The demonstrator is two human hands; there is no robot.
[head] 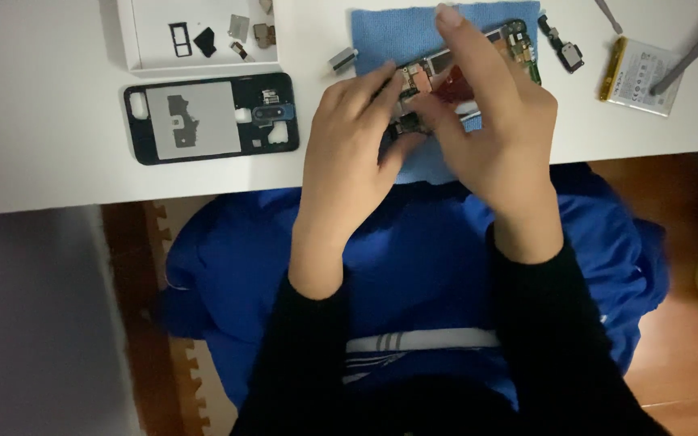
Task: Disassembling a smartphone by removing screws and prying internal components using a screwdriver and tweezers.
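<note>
Fingers [401, 85] of both my hands pinch the opened phone [519, 44] on the blue cloth [389, 32] at the desk [42, 97] edge; I judge I'm mid-disassembly (back cover [212, 119] off), needing a careful lift of one small part.

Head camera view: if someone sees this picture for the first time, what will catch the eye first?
First, the two bare hands at top centre: the left hand and the right hand meet over an opened phone with bare circuit parts, lying on a blue cloth. To the left on the white table lies the black back cover, with a white tray of small parts above it. At far right lies a flat battery.
</note>
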